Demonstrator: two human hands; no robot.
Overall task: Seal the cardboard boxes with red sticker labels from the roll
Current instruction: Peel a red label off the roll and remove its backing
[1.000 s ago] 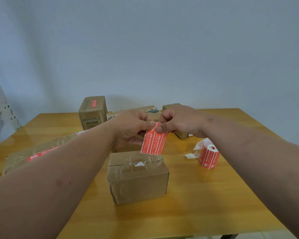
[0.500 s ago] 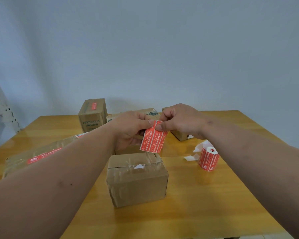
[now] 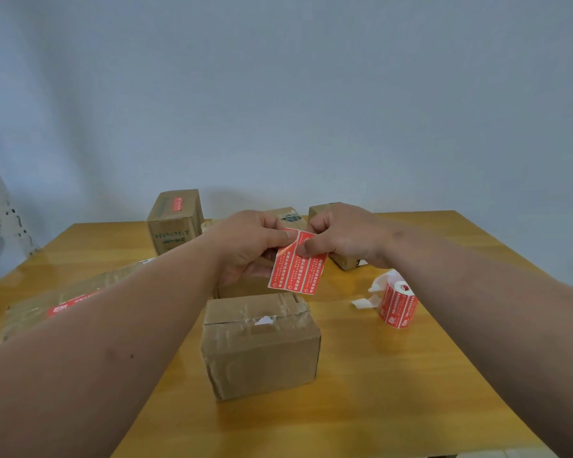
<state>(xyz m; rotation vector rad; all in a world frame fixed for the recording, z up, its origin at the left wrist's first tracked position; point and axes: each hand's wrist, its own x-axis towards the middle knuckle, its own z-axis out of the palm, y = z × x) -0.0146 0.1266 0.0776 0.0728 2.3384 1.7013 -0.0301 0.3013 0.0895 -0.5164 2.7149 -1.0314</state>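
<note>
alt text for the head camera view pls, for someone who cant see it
Two bare hands, left hand and right hand, pinch the top edge of a red sticker sheet above a small cardboard box on a wooden table. A red label roll stands to the right; more boxes sit behind.

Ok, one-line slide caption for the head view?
Both hands, left hand and right hand, pinch a red sticker label above the brown cardboard box.
</note>
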